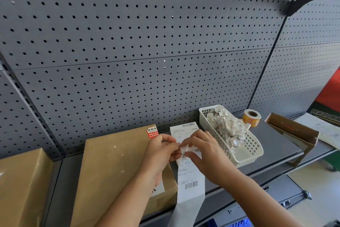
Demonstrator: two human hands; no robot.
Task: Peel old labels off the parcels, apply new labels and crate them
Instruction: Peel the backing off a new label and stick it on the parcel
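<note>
Grey pegboard panels (128, 42) are filling the far wall, and a grey tabletop (272, 145) is running along below them.

At the far left, a brown parcel (20, 186) is lying flat, cut off by the picture's edge. Just right of it, a gap apart, a second brown parcel (114, 167) is resting on the tabletop, carrying a red sticker (152, 132) at its far right corner.

The left hand (161, 151) is hovering over that second parcel's right edge, just below the red sticker, its thumb and fingers curling in and pinching the top end of a white label strip (191, 186). The strip is hanging straight down from the hands, just beside the parcel's right edge, showing a barcode low down and trailing past the near edge of the tabletop.

The right hand (204, 153) is meeting the left one at the same top end, its thumb and fingertips pinching the strip from the right. Behind both hands, a printed label sheet (184, 131) is lying flat against the foot of the pegboard.

Right of the hands, a white plastic basket (252, 149) is holding crumpled label scraps (226, 125). Beyond it, a yellow and red sticker roll (251, 117) is standing on end. Further right, an open cardboard box (294, 131) is sitting tilted, with loose papers (320, 127) beside it.
</note>
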